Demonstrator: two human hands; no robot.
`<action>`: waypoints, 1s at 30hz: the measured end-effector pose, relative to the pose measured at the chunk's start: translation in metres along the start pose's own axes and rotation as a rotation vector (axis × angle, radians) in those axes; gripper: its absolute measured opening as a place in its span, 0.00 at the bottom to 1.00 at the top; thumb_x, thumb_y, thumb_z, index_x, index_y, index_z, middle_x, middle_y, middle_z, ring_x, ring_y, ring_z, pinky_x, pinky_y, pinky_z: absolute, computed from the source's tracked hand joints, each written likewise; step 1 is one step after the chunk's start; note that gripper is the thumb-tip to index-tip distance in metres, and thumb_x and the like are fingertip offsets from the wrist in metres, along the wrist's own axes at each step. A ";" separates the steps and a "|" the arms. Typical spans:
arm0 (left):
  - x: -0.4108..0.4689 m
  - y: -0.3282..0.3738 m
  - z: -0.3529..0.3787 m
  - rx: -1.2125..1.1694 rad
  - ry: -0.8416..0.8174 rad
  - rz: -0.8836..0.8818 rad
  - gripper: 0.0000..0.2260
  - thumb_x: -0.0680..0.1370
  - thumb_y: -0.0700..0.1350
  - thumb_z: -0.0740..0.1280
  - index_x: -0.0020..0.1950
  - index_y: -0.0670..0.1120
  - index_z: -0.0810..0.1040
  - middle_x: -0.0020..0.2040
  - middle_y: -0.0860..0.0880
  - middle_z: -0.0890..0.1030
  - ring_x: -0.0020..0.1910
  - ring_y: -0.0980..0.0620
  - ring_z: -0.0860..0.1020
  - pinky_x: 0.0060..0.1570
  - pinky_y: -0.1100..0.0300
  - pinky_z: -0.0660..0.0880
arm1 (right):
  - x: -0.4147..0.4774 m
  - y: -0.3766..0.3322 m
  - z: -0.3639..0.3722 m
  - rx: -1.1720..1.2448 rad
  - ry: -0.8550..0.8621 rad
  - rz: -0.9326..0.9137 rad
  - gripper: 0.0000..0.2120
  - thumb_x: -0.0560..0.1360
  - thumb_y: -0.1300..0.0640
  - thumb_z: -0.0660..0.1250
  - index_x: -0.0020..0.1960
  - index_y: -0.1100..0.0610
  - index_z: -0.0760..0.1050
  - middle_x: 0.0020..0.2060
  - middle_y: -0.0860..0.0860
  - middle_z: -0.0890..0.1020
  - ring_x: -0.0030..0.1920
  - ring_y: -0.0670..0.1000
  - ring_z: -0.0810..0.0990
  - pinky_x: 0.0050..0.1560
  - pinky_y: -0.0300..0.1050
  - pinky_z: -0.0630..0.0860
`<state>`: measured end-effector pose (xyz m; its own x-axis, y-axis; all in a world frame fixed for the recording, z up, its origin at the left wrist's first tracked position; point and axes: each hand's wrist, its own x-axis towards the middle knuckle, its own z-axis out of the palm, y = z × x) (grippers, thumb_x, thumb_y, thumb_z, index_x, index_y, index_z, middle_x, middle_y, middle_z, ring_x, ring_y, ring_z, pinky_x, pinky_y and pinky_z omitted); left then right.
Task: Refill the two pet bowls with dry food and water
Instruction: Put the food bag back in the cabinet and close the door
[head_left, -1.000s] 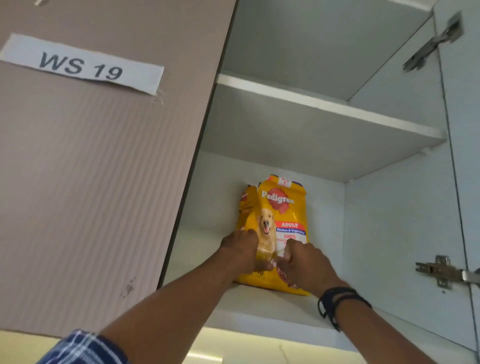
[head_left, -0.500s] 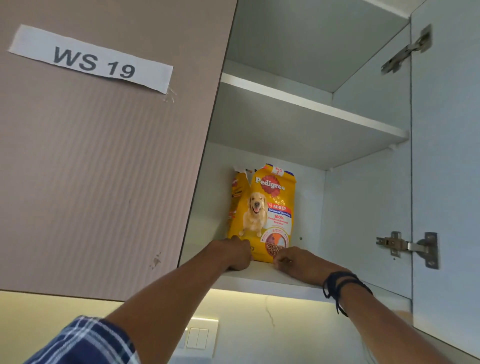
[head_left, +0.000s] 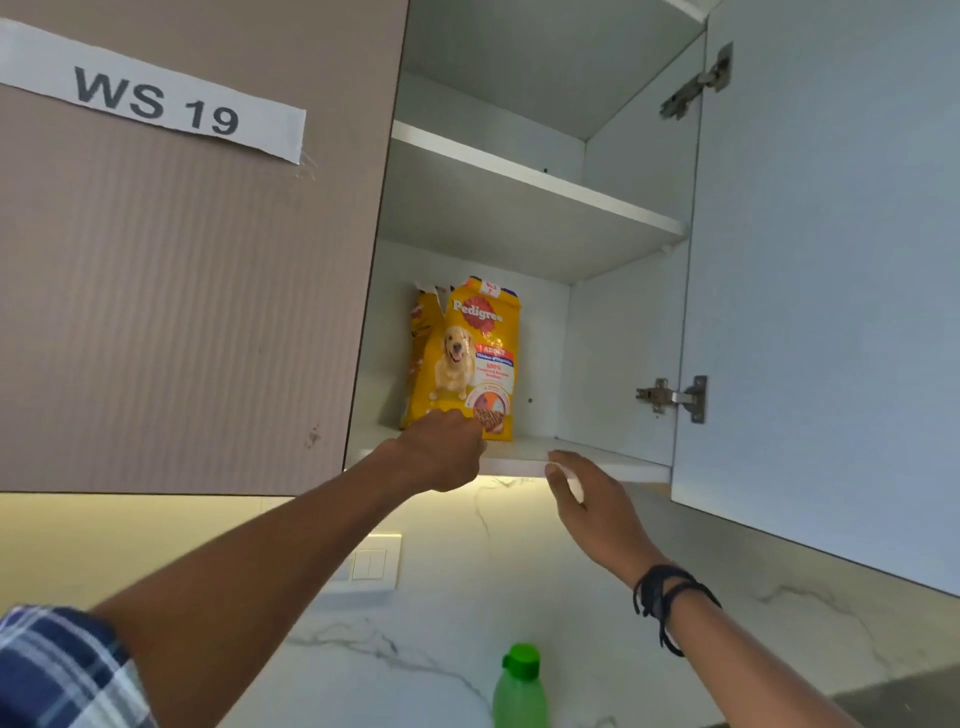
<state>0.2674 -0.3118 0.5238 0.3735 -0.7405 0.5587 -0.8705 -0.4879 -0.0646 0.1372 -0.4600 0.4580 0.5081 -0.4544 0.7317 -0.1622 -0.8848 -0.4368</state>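
Standing below the open wall cabinet (head_left: 613, 457), we find the task at its food-supply stage: the dry food bag (head_left: 470, 358) stands upright on the lower shelf, toward the left and back of the compartment, with its torn top corner on the left. No pet bowl is in view, so neither filling nor watering can be confirmed from here.

Hand states:
- The left hand (head_left: 441, 452) is at the shelf's front edge with its fingers curled, knuckles overlapping the bag's bottom front. We cannot tell whether the fingers actually pinch the bag or only rest at its base.
- The right hand (head_left: 587, 499) is below the shelf edge, apart from the bag, fingers extended and loosely spread, holding nothing.

A green-capped bottle (head_left: 519, 691) stands on the marbled counter below; we judge it the likely water source, though its contents cannot be read.

Judged step: handling the bag at the shelf, either taking it down or leaving it stowed. The pose alone does not settle which.

If the bag is to come down, the next move calls for:
1. A firm grip on both sides of the bag, low on its body.
2. Keeping the torn top upward, since an open corner may spill kibble when tilted.
3. Clearing the shelf edge and the open door (head_left: 831, 312) on the right during descent.
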 end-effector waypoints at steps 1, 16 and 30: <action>-0.007 0.008 -0.005 -0.002 0.013 0.012 0.15 0.84 0.47 0.55 0.63 0.41 0.75 0.63 0.38 0.76 0.61 0.39 0.74 0.55 0.53 0.72 | -0.007 0.002 -0.010 0.069 0.024 0.065 0.18 0.80 0.46 0.61 0.67 0.52 0.73 0.64 0.46 0.78 0.65 0.48 0.75 0.66 0.45 0.70; -0.100 0.247 -0.066 -0.165 0.099 0.176 0.18 0.77 0.62 0.61 0.53 0.49 0.79 0.53 0.47 0.82 0.56 0.44 0.78 0.53 0.54 0.73 | -0.188 0.065 -0.275 1.034 0.688 0.625 0.17 0.68 0.65 0.78 0.53 0.55 0.79 0.53 0.51 0.84 0.50 0.43 0.80 0.64 0.53 0.75; -0.150 0.273 -0.161 -0.427 0.677 0.172 0.26 0.76 0.70 0.53 0.65 0.53 0.68 0.53 0.53 0.83 0.42 0.53 0.83 0.45 0.53 0.80 | -0.235 -0.017 -0.206 0.599 0.483 0.071 0.16 0.70 0.62 0.76 0.57 0.55 0.81 0.51 0.42 0.84 0.51 0.42 0.83 0.57 0.42 0.79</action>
<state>-0.0779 -0.2598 0.5559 0.0682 -0.2831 0.9567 -0.9960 -0.0741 0.0491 -0.1537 -0.3598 0.4013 0.0662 -0.6244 0.7783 0.3746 -0.7074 -0.5994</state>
